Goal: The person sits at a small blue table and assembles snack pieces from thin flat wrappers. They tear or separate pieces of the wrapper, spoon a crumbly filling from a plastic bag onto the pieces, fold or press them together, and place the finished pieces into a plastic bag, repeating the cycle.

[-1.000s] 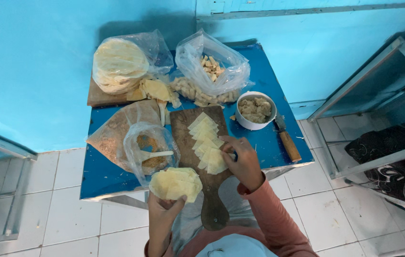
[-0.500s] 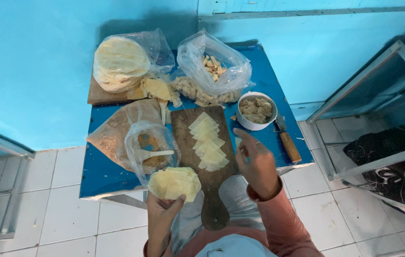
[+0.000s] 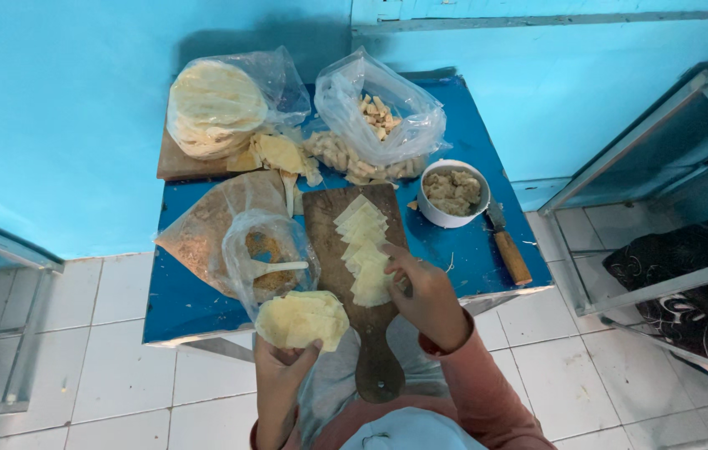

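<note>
Back on the wooden board (image 3: 352,250) after hovering beside it half a second ago, the right hand (image 3: 425,296) presses its fingertips on the lowest sheet in a row of pale dough squares (image 3: 366,250) laid overlapping down the board's middle. The left hand (image 3: 281,371) holds a loose stack of the same thin sheets (image 3: 302,319) at the blue bench's (image 3: 454,242) near edge. The sheets look light, soft and easily torn, likely best lifted by a free corner. Around them sit a white bowl of filling (image 3: 451,192), a wooden-handled knife (image 3: 506,247), bagged flatbreads (image 3: 216,107) and a bag of small pieces (image 3: 379,117). How many sheets the stack holds, and what lies in the crumpled bag (image 3: 271,258) beside the board, cannot be made out.
</note>
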`<state>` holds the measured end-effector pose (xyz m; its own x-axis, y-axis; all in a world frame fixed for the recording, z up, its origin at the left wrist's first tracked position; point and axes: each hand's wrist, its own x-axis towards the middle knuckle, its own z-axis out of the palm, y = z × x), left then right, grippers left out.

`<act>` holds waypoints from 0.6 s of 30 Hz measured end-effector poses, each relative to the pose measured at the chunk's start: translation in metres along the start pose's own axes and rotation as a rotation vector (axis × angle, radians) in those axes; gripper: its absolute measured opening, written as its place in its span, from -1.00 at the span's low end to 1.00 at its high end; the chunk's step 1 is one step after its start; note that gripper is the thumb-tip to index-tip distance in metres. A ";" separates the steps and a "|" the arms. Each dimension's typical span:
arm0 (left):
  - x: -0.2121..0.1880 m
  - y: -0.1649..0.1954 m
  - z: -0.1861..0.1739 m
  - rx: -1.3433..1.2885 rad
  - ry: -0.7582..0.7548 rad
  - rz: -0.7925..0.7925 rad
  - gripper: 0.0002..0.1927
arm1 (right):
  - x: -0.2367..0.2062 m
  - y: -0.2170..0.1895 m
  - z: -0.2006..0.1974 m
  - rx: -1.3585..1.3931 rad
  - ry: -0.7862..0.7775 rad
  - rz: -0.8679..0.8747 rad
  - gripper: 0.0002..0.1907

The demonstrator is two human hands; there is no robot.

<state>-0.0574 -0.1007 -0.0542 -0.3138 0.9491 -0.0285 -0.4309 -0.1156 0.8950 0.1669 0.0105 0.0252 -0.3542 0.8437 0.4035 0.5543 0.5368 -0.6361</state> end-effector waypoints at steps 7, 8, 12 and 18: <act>0.002 -0.002 0.000 0.008 -0.020 -0.003 -0.25 | -0.015 -0.001 -0.001 -0.072 0.055 -0.081 -0.45; 0.002 -0.001 0.000 0.007 -0.028 -0.001 -0.27 | -0.015 -0.002 -0.001 -0.075 0.044 -0.081 -0.45; 0.002 0.000 0.001 0.025 -0.014 -0.003 -0.25 | -0.017 -0.002 -0.003 -0.003 0.009 -0.195 -0.43; 0.001 0.004 0.004 0.059 0.008 -0.019 -0.24 | -0.017 -0.004 0.007 -0.038 -0.033 -0.293 -0.49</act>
<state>-0.0565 -0.0990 -0.0490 -0.3130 0.9485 -0.0487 -0.3861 -0.0802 0.9190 0.1656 -0.0056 0.0163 -0.5270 0.6524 0.5447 0.4520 0.7579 -0.4705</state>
